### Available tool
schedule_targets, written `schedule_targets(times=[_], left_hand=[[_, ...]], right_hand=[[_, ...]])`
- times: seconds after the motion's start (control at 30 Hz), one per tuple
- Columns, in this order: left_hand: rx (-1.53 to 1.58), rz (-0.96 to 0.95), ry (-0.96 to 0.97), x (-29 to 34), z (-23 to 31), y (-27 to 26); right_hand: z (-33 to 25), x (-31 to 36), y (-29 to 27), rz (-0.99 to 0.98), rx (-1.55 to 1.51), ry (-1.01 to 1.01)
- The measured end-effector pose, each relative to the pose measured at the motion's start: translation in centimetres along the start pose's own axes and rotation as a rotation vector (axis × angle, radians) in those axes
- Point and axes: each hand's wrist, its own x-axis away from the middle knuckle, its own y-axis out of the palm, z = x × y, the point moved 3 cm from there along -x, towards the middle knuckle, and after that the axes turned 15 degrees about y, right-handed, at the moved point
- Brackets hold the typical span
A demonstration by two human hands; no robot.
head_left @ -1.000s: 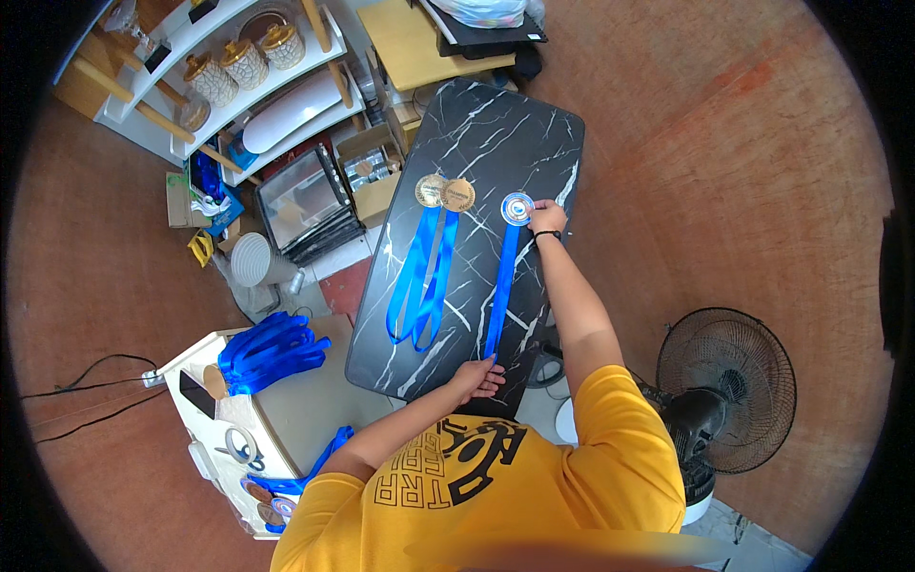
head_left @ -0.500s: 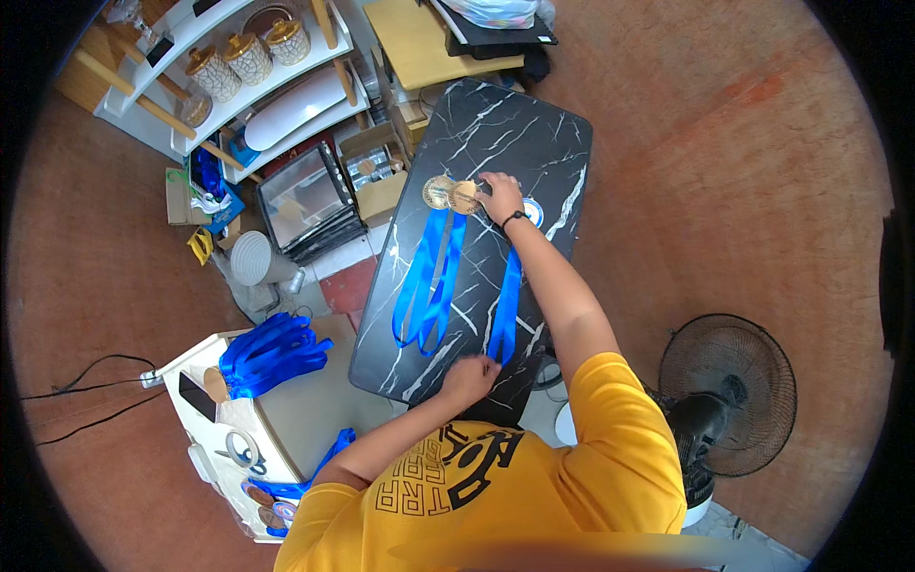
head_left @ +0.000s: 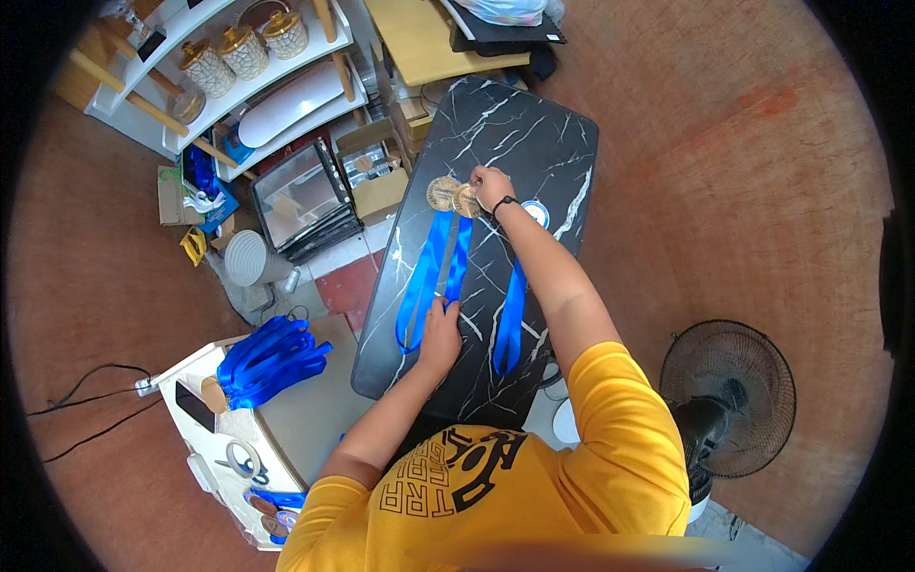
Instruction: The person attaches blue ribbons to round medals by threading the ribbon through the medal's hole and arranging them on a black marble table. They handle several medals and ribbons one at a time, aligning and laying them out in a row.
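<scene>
Two gold-coloured medals lie at the middle of the black marbled table. The left medal (head_left: pixel 442 194) has its blue ribbon (head_left: pixel 419 281) stretched down toward me. My right hand (head_left: pixel 492 186) has its fingers closed at the upper edge of the second medal (head_left: pixel 465 202), partly covering it. Lower down, my left hand (head_left: pixel 441 340) pinches this medal's blue ribbon (head_left: pixel 458 262); the fingertips are partly hidden. To the right, a medal with a white and blue face (head_left: pixel 537 214) sits partly behind my right wrist, its ribbon (head_left: pixel 510 329) laid out below.
The black table (head_left: pixel 515 124) stands before me. A pile of blue ribbons (head_left: pixel 272 362), scissors and a tape roll (head_left: pixel 242 459) lie on the cabinet at left. A fan (head_left: pixel 729 396) stands at right. Shelves with jars (head_left: pixel 244 52) are at the far left.
My left hand has left the right-hand ribbon and moved left and up to the second medal's ribbon. My right hand has shifted slightly, its fingers drawn together at the medal's edge.
</scene>
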Motion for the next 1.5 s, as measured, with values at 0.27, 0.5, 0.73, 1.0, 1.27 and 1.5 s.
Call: schedule_targets(times=[0.27, 0.5, 0.73, 1.0, 1.27, 1.5], left_hand=[[0.244, -0.069, -0.082, 0.3, 1.7, 1.0], [0.383, -0.022, -0.115, 0.3, 2.7, 1.7], [0.502, -0.13, -0.262, 1.1, 2.4, 4.2], [0.504, -0.132, -0.301, 2.6, 2.3, 3.8], [0.467, -0.097, -0.244, 2.5, 3.0, 3.1], [0.102, -0.075, -0.091, 3.1, 5.6, -0.4]], right_hand=[[0.8, -1.3, -1.4, -0.132, 0.009, -0.065], [2.1, -2.0, -3.3, -0.209, 0.207, 0.052], [3.2, -1.0, -4.7, -0.175, 0.244, 0.145], [2.9, -0.4, -5.0, -0.173, 0.225, 0.157], [3.0, -0.5, -4.8, -0.267, 0.287, 0.187], [-1.1, -1.2, -3.1, -0.124, 0.172, 0.028]])
